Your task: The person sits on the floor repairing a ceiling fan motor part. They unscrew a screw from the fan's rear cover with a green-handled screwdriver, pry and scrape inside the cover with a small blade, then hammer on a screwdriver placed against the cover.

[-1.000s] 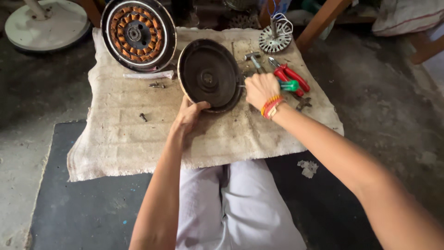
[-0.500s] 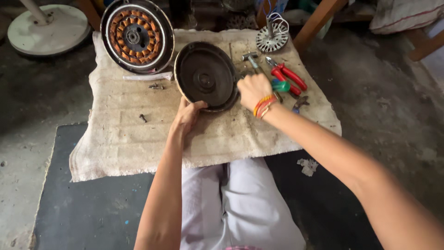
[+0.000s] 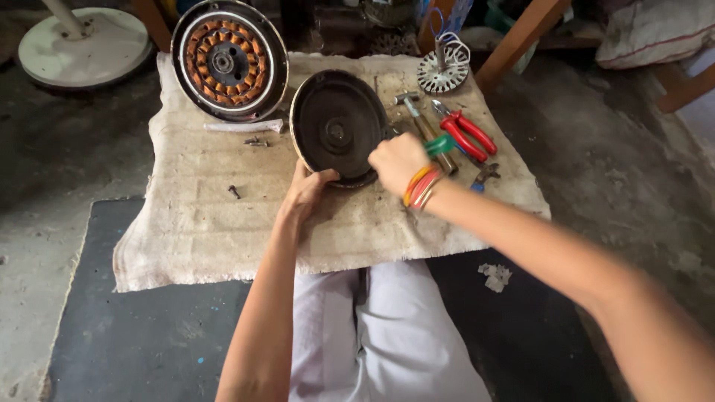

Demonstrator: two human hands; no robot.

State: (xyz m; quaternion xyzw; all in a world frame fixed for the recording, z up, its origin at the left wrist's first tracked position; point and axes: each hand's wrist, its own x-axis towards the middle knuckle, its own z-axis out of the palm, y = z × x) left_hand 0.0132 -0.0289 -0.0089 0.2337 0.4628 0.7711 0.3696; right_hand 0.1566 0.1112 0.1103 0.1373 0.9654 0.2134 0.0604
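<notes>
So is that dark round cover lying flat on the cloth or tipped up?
Tipped up: the dark round cover stands on its edge, propped by the left hand.

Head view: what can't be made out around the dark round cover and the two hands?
- Right hand: its fingers hide most of the green-handled tool; tip and grip unclear.
- Dark round cover: lower rim hidden by the left hand; far face unseen.
- Small screws on the burlap cloth: too small to tell their type.
</notes>
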